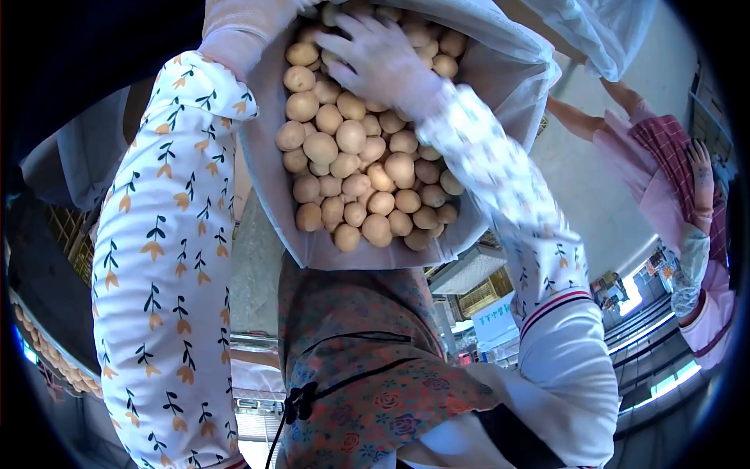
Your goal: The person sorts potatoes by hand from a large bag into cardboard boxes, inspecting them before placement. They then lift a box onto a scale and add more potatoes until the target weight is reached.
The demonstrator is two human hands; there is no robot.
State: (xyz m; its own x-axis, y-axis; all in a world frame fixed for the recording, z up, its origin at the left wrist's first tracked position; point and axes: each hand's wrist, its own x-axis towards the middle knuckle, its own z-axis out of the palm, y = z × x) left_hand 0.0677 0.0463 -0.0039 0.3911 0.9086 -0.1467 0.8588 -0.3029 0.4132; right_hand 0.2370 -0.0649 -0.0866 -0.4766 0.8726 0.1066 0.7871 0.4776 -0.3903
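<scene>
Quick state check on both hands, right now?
Left hand: at the lined box's edge; fingers unclear, grip can't be told.
Right hand: open, fingers spread over the round tan produce, blurred.

Left arm [168, 258] extended forward, elbow slightly bent; left hand [254, 27] partly cut off at the upper edge of view, finger closure not determinable. Right arm [512, 195] bent, forearm angled inward; right hand [379, 62] slightly blurred, back upward, fingers spread.
</scene>
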